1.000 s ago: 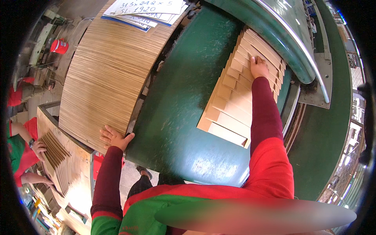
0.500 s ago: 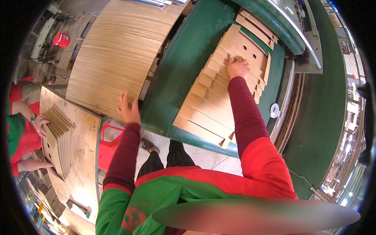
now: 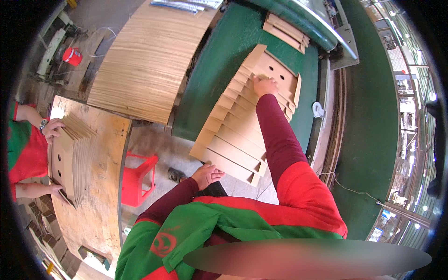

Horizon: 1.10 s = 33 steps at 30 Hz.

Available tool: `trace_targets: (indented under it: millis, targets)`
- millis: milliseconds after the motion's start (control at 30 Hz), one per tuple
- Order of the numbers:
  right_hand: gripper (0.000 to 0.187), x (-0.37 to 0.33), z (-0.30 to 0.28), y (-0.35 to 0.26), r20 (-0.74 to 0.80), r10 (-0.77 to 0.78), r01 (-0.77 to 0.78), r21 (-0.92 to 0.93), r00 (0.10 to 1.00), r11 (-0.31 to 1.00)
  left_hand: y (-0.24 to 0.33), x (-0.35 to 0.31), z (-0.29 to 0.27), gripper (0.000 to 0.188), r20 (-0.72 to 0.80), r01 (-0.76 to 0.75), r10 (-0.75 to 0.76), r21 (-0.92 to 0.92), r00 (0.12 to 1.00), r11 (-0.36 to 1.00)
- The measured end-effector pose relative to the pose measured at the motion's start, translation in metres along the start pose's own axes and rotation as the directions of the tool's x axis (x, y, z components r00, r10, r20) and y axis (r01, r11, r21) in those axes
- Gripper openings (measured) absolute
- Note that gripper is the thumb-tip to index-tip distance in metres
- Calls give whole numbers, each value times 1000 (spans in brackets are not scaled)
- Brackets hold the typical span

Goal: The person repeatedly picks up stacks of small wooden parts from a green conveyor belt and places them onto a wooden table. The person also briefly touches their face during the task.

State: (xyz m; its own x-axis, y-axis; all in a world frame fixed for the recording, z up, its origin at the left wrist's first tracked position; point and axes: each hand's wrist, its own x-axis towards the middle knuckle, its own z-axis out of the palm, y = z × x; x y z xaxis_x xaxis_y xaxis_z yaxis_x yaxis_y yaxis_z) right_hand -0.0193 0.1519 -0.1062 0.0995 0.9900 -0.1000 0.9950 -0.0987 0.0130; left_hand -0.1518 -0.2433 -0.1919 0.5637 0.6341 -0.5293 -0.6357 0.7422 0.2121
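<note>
An overlapping row of flat brown cardboard blanks (image 3: 238, 123) with folded side flaps and round holes lies on the green conveyor belt (image 3: 212, 77). Its near end hangs out over the belt's edge. My right hand (image 3: 266, 86) is closed on the blanks toward the far end, just below two holes, its fingertips partly hidden. At the near edge of the row, my left hand (image 3: 208, 176) touches the cardboard with its fingers stretched out. A smaller group of blanks (image 3: 285, 33) lies farther along the belt, by the green roller.
Left of the belt stands a wood-grain table (image 3: 140, 60) with papers (image 3: 186, 4) on it. At a plywood table (image 3: 100, 168), a co-worker's hands hold a stack of cardboard blanks (image 3: 77, 158). A red stool (image 3: 139, 179) stands between. The green roller (image 3: 308, 21) crosses the belt's far end.
The row of blanks has slid toward me, past the belt's near edge, with my right hand on it. My left hand has moved right from beside the wood-grain table to the row's near end.
</note>
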Motion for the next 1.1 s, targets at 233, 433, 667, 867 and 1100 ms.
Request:
trace_targets:
  millis: [233,433,667,867,1100]
  targets:
    - [82,54,-62,43,252,-184,169,82,950,982,73,18,121,41,-180,-373,357,-63,917,926]
    - [85,105,-110,83,208,-268,225,210,941,952,152,92,237,43,-332,-521,482,-35,811,853]
    - [59,133,-143,87,110,-212,195,151,971,969,232,183,285,61,-463,-522,457,-15,760,853]
    - [55,118,-146,95,108,-326,313,117,939,942,268,234,299,69,-569,-569,423,-98,705,816]
    - [100,67,-158,92,126,-524,528,8,842,849,273,237,275,79,-352,-455,390,-124,851,882]
